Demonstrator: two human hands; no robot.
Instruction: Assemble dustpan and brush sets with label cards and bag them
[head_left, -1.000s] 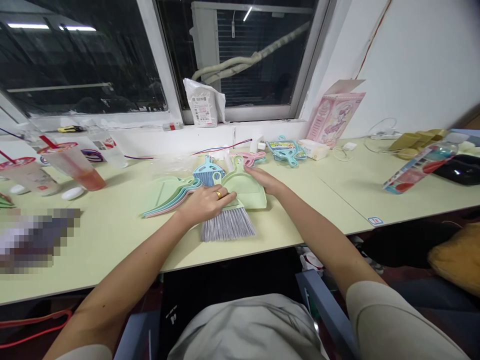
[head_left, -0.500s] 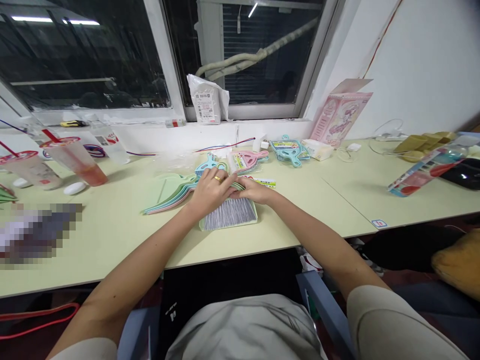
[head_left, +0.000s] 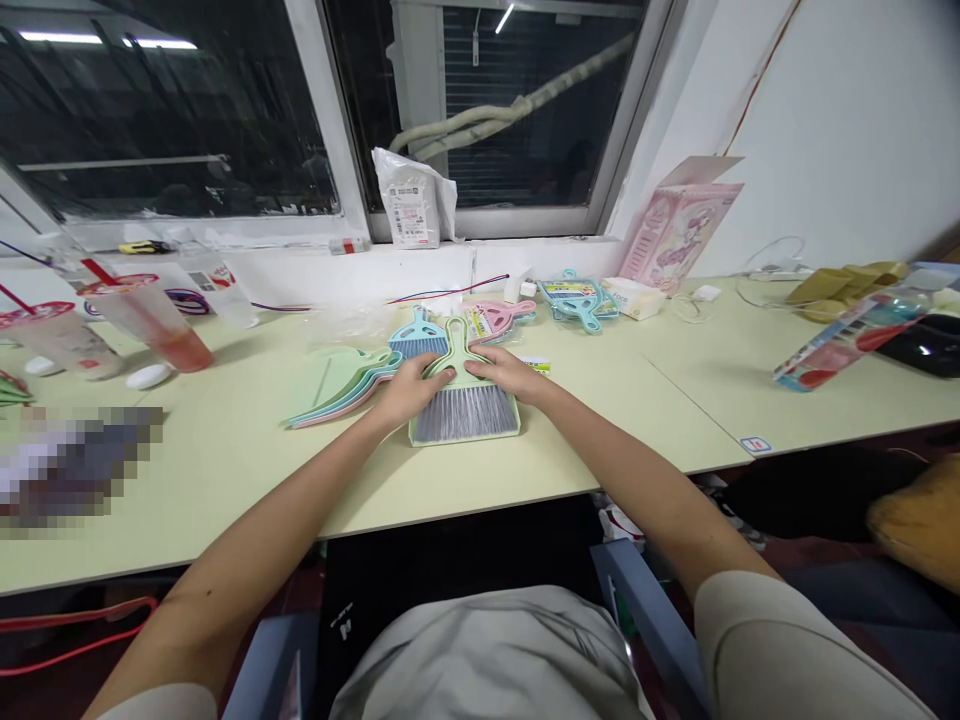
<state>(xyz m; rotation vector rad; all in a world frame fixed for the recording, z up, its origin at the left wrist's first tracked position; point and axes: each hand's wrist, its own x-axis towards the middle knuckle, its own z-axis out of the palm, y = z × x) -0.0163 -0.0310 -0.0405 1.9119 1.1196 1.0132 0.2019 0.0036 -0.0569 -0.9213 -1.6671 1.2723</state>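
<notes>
A green brush (head_left: 465, 410) with grey bristles lies in a green dustpan (head_left: 501, 435) on the table, handles pointing to the window. My left hand (head_left: 411, 388) grips the set's left side, thumb on top. On the right side, my right hand (head_left: 510, 372) grips it the same way. Stacked dustpans (head_left: 337, 390) in green, blue and pink lie left of my left hand. Just behind it is a blue brush (head_left: 418, 335). A pink brush set (head_left: 499, 318) and wrapped blue sets (head_left: 577, 300) lie farther back.
Two drink cups (head_left: 154, 325) and a white oval object (head_left: 149, 377) stand left on the table (head_left: 630, 420). To the right are a pink box (head_left: 682, 235), a tissue pack (head_left: 636, 298) and a tilted clear bottle (head_left: 847, 345). A white package (head_left: 415, 205) leans on the window.
My left hand has moved off the top of the brush to its left side. The brush handle now shows, and the green set is turned straighter.
</notes>
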